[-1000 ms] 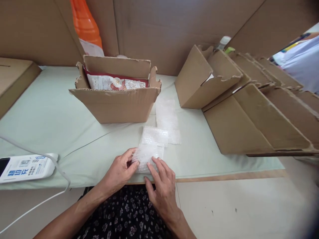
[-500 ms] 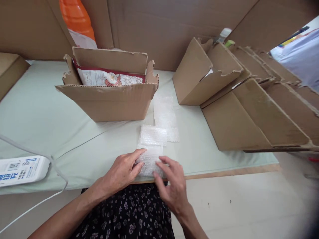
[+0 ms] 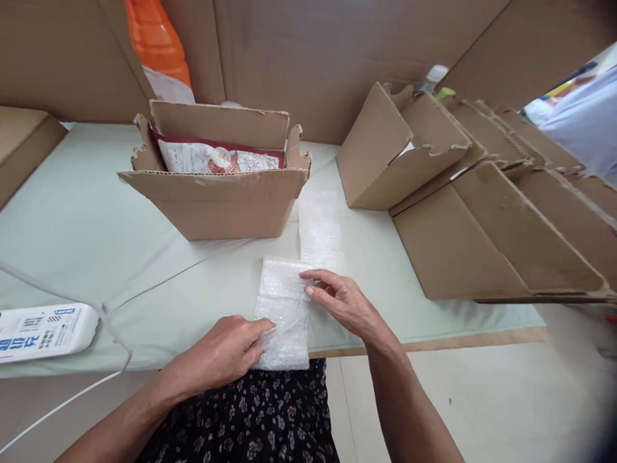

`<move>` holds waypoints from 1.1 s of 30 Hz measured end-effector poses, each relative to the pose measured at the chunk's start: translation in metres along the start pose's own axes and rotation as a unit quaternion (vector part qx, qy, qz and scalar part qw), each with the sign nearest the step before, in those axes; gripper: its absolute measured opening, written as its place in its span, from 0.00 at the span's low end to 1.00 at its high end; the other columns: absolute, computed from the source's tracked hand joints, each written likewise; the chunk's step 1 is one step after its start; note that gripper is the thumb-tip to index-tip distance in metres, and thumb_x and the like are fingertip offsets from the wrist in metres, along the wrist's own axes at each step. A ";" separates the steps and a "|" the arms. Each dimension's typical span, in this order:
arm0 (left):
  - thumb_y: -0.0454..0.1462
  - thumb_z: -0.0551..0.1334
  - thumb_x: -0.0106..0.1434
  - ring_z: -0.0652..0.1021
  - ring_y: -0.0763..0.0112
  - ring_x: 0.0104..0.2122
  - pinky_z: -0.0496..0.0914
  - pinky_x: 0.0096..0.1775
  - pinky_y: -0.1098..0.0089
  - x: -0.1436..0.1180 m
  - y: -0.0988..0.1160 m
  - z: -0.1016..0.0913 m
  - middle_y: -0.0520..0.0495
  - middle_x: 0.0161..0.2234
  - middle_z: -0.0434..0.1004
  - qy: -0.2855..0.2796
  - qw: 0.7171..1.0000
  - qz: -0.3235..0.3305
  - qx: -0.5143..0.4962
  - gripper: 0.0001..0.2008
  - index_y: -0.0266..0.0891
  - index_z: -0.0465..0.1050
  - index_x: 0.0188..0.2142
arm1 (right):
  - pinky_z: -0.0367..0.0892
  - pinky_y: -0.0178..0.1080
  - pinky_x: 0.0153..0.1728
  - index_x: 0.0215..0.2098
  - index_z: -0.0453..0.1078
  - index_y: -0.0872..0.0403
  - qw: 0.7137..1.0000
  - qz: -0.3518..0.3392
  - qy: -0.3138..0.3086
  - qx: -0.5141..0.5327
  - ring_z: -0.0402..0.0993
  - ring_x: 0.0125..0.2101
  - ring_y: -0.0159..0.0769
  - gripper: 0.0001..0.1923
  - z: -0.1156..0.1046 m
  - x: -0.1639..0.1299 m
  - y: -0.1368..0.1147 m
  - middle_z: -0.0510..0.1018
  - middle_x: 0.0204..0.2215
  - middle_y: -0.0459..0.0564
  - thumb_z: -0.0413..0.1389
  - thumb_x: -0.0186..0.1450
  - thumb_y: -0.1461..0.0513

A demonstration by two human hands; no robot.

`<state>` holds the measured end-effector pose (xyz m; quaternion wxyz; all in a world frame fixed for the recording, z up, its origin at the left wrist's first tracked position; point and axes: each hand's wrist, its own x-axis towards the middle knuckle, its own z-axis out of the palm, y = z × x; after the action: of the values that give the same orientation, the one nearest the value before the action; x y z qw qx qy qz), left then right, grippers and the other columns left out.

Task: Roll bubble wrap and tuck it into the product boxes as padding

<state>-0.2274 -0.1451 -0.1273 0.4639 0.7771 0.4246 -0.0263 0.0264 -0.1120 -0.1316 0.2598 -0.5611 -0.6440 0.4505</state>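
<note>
A folded piece of clear bubble wrap [image 3: 284, 321] lies in front of me, its near end reaching the table's front edge. My left hand [image 3: 226, 350] grips its left side, thumb and fingers closed on the plastic. At its upper right edge is my right hand [image 3: 344, 302], with index finger and thumb slightly apart and fingertips touching the wrap. A second strip of bubble wrap [image 3: 319, 225] lies flat just beyond, its near end partly covered by the first piece and my right hand.
An open cardboard box [image 3: 231, 206] holds a red and white printed bag [image 3: 222, 159]. Several open cardboard boxes [image 3: 453, 238] stand at right. An orange bottle [image 3: 161, 45] is behind. A white printed package [image 3: 45, 331] and a pale cable [image 3: 113, 331] lie left.
The bubble wrap has come nearer to me and extends over the front edge. My right hand has moved up to its far right edge; my left hand has shifted slightly down and left.
</note>
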 end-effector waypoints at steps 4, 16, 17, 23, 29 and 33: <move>0.36 0.54 0.67 0.72 0.69 0.26 0.56 0.31 0.71 -0.002 -0.003 -0.003 0.54 0.26 0.74 -0.002 1.000 -0.014 0.013 0.07 0.44 0.66 0.31 | 0.73 0.44 0.47 0.50 0.77 0.50 0.986 0.010 0.012 0.166 0.80 0.46 0.42 0.18 0.015 0.006 0.003 0.81 0.47 0.53 0.60 0.66 0.51; 0.38 0.58 0.68 0.82 0.57 0.35 0.61 0.32 0.67 -0.001 0.011 -0.003 0.49 0.34 0.83 0.029 0.989 -0.100 0.109 0.10 0.44 0.70 0.48 | 0.66 0.56 0.61 0.66 0.64 0.44 0.981 -0.179 0.011 -0.077 0.65 0.65 0.48 0.28 0.027 -0.054 0.001 0.69 0.65 0.53 0.59 0.69 0.54; 0.38 0.59 0.68 0.82 0.56 0.36 0.63 0.33 0.66 0.000 0.011 -0.002 0.48 0.35 0.83 0.032 0.989 -0.097 0.110 0.11 0.44 0.69 0.49 | 0.65 0.57 0.62 0.67 0.62 0.46 0.972 -0.204 -0.015 -0.118 0.63 0.65 0.49 0.31 0.031 -0.066 -0.001 0.69 0.65 0.54 0.61 0.68 0.54; 0.40 0.60 0.68 0.83 0.55 0.36 0.71 0.36 0.63 -0.004 -0.005 0.010 0.46 0.36 0.83 0.122 0.985 -0.057 0.108 0.18 0.42 0.67 0.56 | 0.69 0.55 0.53 0.55 0.71 0.53 0.923 -0.242 0.048 -0.297 0.69 0.61 0.52 0.17 0.071 -0.092 0.004 0.77 0.57 0.57 0.58 0.67 0.67; 0.41 0.64 0.66 0.76 0.58 0.54 0.72 0.54 0.60 -0.035 -0.021 0.017 0.38 0.55 0.74 0.305 0.938 0.149 0.067 0.24 0.41 0.65 0.60 | 0.70 0.44 0.41 0.49 0.73 0.51 0.937 -0.253 0.149 -0.191 0.79 0.42 0.39 0.13 0.083 -0.086 0.005 0.84 0.40 0.50 0.55 0.69 0.69; 0.34 0.62 0.67 0.76 0.59 0.53 0.74 0.52 0.59 -0.035 -0.023 0.028 0.39 0.54 0.76 0.295 0.935 0.186 0.061 0.18 0.40 0.70 0.56 | 0.70 0.43 0.36 0.46 0.74 0.51 0.945 -0.228 0.164 -0.165 0.78 0.36 0.38 0.10 0.085 -0.082 0.004 0.83 0.35 0.49 0.56 0.68 0.68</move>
<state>-0.2557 -0.1834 -0.1434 0.2656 0.8420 0.3876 0.2652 -0.0239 -0.2149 -0.1599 0.3616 -0.5004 -0.7686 0.1678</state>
